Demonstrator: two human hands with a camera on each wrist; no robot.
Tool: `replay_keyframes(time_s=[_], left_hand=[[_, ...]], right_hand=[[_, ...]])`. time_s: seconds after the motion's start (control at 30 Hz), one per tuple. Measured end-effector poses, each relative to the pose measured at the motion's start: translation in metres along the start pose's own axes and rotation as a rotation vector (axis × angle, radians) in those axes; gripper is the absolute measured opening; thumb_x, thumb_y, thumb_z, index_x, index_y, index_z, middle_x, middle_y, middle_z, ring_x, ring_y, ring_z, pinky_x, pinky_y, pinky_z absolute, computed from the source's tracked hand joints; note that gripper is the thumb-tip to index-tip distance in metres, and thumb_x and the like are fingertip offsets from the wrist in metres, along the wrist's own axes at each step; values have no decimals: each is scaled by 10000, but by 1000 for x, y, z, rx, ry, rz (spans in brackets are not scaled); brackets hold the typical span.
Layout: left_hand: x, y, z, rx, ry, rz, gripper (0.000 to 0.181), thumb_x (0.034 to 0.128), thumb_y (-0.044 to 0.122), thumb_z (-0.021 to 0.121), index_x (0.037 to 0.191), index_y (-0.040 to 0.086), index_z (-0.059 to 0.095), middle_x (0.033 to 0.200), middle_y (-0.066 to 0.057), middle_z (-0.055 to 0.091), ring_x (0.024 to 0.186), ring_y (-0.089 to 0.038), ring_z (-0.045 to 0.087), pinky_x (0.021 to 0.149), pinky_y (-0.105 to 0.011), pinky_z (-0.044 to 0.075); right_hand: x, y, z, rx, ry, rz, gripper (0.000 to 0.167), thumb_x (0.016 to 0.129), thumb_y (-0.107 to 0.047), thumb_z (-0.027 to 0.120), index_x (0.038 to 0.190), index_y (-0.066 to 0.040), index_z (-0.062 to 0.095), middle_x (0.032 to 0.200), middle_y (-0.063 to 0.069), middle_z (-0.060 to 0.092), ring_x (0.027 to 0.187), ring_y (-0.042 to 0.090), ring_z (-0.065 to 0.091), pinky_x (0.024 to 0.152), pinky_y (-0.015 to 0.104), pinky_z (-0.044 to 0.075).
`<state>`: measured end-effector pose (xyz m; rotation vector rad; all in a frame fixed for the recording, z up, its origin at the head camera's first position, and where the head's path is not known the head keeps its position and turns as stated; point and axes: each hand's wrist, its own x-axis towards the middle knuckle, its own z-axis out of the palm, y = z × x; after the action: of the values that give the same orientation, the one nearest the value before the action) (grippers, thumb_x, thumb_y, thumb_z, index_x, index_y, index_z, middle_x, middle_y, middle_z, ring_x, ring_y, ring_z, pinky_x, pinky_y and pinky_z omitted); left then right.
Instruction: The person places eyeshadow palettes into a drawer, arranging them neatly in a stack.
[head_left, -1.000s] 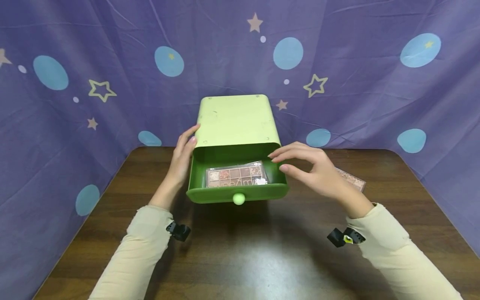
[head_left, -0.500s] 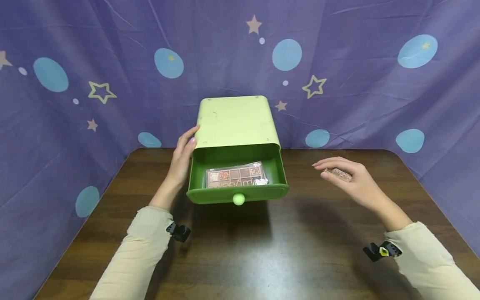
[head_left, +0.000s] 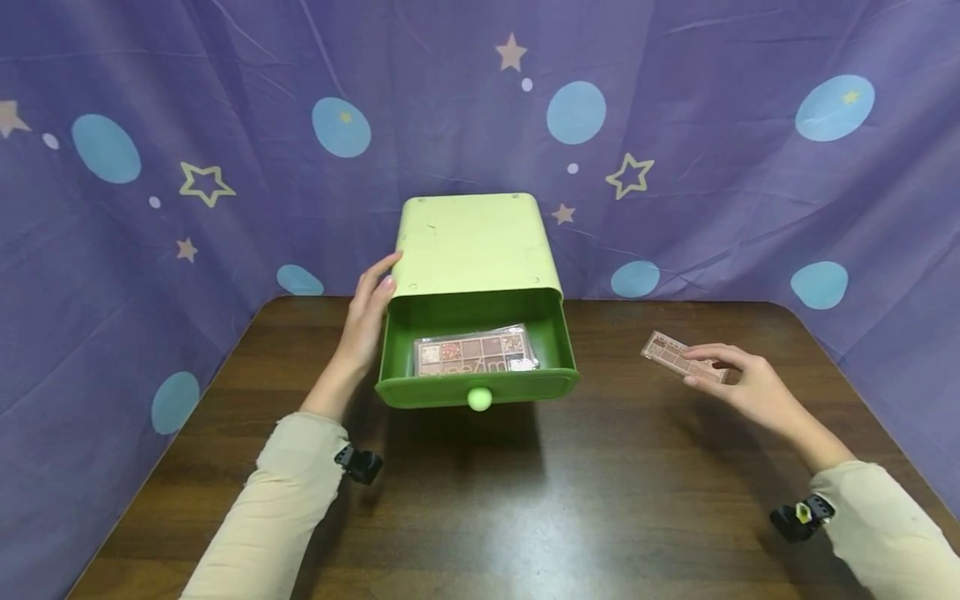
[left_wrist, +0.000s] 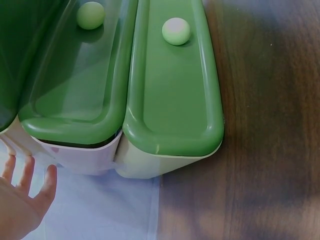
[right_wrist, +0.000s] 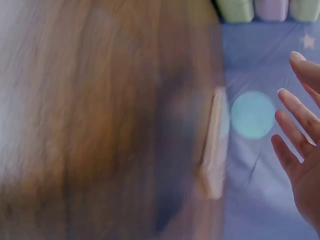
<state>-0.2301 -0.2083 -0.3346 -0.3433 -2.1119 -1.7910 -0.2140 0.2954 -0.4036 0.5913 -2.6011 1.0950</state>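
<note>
A light green drawer unit (head_left: pixel 476 246) stands at the back of the table, its top drawer (head_left: pixel 427 392) pulled out. Inside lies an eyeshadow palette (head_left: pixel 465 352) in clear packaging, with the edge of another showing beneath. My left hand (head_left: pixel 363 321) rests on the unit's left side, fingers fairly straight; the left wrist view shows the hand (left_wrist: pixel 22 200) beside the stacked drawers. To the right, a second eyeshadow palette (head_left: pixel 666 352) lies on the table. Over its near end hovers my right hand (head_left: pixel 753 390), and in the right wrist view its fingers (right_wrist: pixel 295 112) are spread, apart from the palette (right_wrist: pixel 214 150).
Two lower closed drawers with round knobs (left_wrist: pixel 176 31) show in the left wrist view. A purple curtain (head_left: pixel 697 208) with stars and blue spots hangs behind the brown wooden table (head_left: pixel 600 483). Each wrist wears a black strapped camera (head_left: pixel 360 463).
My right hand has moved from beside the open drawer rightward to the palette on the table. My left hand has stayed on the unit, and the drawer has not moved.
</note>
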Motion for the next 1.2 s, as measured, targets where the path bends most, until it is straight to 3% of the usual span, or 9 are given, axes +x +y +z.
replay_keyframes(time_s=[0.2,0.47,0.8,0.93,1.07,1.2], left_hand=[[0,-1,0,4,-2,-5,490,1025,246,416,1479,64,445,1479,-133,367,1334,-232,346,1122,-432,263],[0,-1,1,2,-9,-1,485,1032,245,409,1481,65,442,1485,-132,362,1341,-230,342,1124,-435,265],[-1,0,0,13,-4,-3,482,1031,242,407,1479,69,446,1478,-134,371,1333,-230,351,1125,-435,270],[-1,0,0,10,-3,-1,482,1031,242,407,1479,67,446,1480,-133,370,1335,-227,350,1125,-430,270],[0,0,0,7,-2,4,482,1031,240,406,1477,62,446,1479,-138,368,1335,-230,350,1125,-429,268],[0,0,0,8,-2,5,483,1030,241,406,1477,62,446,1478,-139,367,1335,-231,348,1127,-430,265]], right_hand=[[-2,24,1,14,39,35,358,812,-38,807,1148,9,693,1137,138,661,937,-101,552,725,133,493],[-2,58,1,-33,-2,92,402,822,-137,820,1187,-27,692,1170,190,664,985,-80,547,807,113,408],[2,75,5,-84,-67,137,497,824,-193,821,1250,-4,649,1165,250,638,888,161,542,700,186,410],[6,76,8,-97,-91,153,539,820,-216,825,1276,-4,631,1233,283,605,1005,302,545,764,264,404],[12,74,12,-100,-119,155,552,819,-220,823,1279,11,622,1271,319,572,1126,433,520,868,450,412],[15,72,13,-114,-133,153,547,823,-209,818,1271,35,620,1269,345,560,1150,491,500,905,596,392]])
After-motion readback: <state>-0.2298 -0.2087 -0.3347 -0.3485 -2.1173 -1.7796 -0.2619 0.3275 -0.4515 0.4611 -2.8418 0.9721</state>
